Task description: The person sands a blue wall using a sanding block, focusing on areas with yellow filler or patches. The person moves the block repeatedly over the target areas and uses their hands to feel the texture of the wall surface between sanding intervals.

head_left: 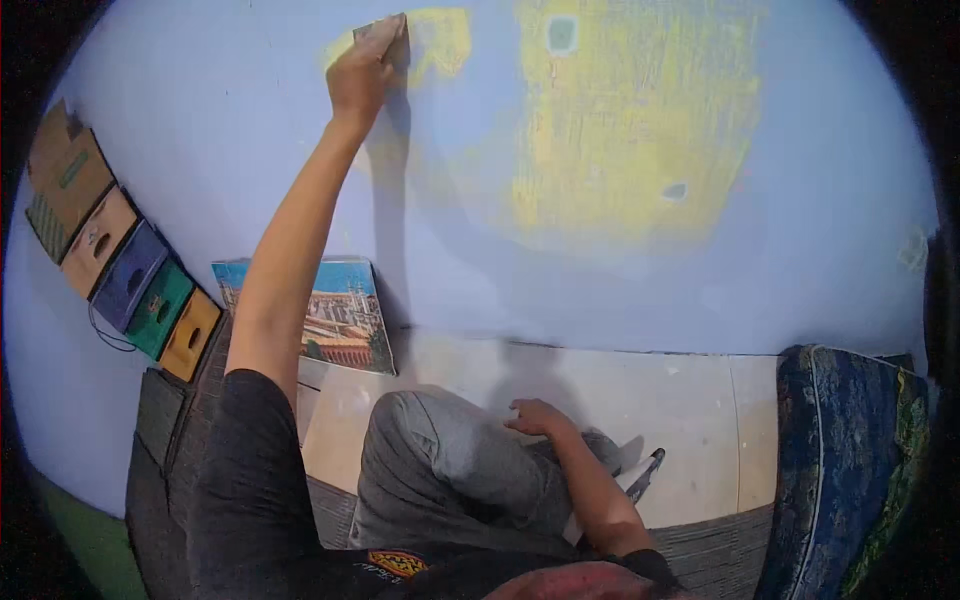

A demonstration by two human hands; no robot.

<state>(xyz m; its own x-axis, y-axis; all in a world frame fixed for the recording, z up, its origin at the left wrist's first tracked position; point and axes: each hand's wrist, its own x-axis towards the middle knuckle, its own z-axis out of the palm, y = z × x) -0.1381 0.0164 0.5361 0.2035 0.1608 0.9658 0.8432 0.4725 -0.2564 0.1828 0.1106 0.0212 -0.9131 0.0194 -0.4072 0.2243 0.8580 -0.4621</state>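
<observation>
Now | left hand (pixel 360 72) presses sanding block (pixel 385 35) on wall (pixel 200 120) | right hand (pixel 540 415) on knee (pixel 420 420)

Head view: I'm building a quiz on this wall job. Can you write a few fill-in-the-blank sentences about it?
1. The left hand presses a sanding block against the ____.
2. The right hand rests on the person's ____.
3. The worn patch on the blue wall shows ____ paint.
4. A picture leans against the wall, standing on the ____.

Missing words: wall; knee; yellow; floor
</observation>
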